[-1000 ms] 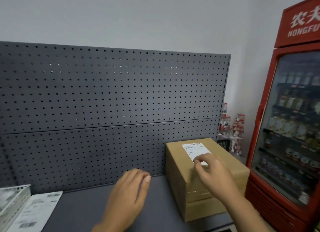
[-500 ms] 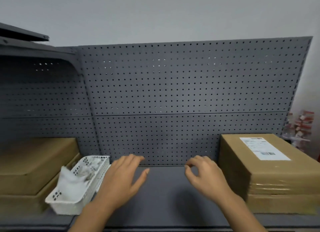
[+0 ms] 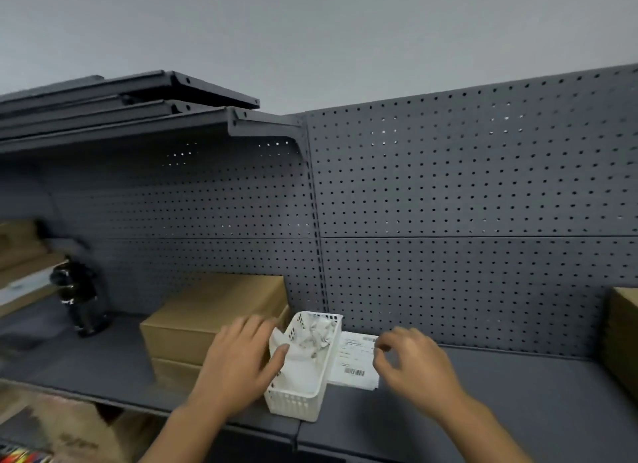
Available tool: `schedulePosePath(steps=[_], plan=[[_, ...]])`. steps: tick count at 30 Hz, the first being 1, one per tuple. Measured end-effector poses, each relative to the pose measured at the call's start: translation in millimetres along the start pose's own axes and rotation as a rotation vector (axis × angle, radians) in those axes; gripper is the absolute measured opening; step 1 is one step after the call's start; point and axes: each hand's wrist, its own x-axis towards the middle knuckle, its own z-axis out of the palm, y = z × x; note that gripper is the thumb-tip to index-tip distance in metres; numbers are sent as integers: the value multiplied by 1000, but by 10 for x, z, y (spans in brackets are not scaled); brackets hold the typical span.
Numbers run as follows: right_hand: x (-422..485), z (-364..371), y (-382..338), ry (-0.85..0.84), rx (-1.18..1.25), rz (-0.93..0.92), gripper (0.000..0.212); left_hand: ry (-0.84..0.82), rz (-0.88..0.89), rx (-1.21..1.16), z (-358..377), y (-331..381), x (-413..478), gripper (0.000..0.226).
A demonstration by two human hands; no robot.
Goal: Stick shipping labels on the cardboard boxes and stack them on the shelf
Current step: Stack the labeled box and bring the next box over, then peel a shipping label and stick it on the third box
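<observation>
while the left hand (image 3: 238, 359) hovers spread and empty beside the white basket (image 3: 293, 401), the right hand (image 3: 411, 362) curls loosely over the label sheet (image 3: 353, 361). it grips nothing.

Left hand (image 3: 238, 355): bare, thumb and fingers all showing.
Right hand (image 3: 411, 359): bare, knuckles showing.
Arms (image 3: 193, 424): bare down to the picture's bottom edge.

A white slotted basket (image 3: 299, 390) sat on dark grey shelving (image 3: 483, 393). Behind it, a grey pegboard (image 3: 466, 193) was dotted with holes. The cardboard boxes (image 3: 207, 317) were plain brown.
</observation>
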Motion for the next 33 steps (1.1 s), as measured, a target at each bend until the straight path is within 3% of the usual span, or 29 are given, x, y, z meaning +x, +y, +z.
schedulePosePath(steps=[12,16,20,23,25,28,33], plan=[[754,916,-1364,-83,221,-12,36,-146,-175,36,178,-1638,-72,65],[953,1168,-1706,-78,366,32,46,-142,-272,18,359,-2030,-43,85],[1106,1388,-1962,-72,566,129,52,-92,-593,-234,503,-2323,34,95],[1219,1581,-2058,-92,778,222,65,-31,-921,-706,493,-2448,95,124],[1254,1715,-2101,-119,834,283,81,-23,-1068,-974,476,-2444,106,111],[1280,1947,-2079,-110,822,299,105,-23,-1113,-1107,478,-2357,102,68],[1255,1799,-2088,-149,803,305,92,78,-1150,-1152,271,-2185,185,53]])
